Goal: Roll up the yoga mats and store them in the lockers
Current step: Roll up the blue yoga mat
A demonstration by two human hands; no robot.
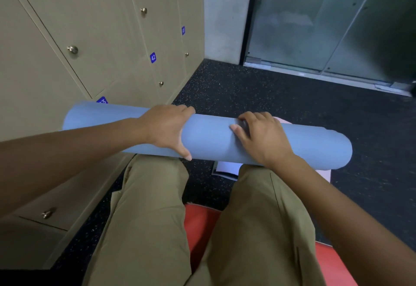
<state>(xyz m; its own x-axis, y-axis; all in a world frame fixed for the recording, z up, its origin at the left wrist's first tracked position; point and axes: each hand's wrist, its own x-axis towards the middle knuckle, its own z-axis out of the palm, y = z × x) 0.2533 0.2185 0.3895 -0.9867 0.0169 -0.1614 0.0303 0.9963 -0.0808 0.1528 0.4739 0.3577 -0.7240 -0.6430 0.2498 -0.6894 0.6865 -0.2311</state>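
We sat on a red seat (202, 225), and the rolled blue mat (209, 137) lay across our knees, carried by our khaki-trousered legs (148, 218) rather than by the ground. Under us ran a black speckled floor (281, 101), on which the beige lockers (94, 38) stood at our left, with a pale wall and a glass door at its far edge. Directly on that floor, just past our knees, lay a white sheet (227, 167) and, beside it, something pink (324, 173) mostly hidden by the mat.
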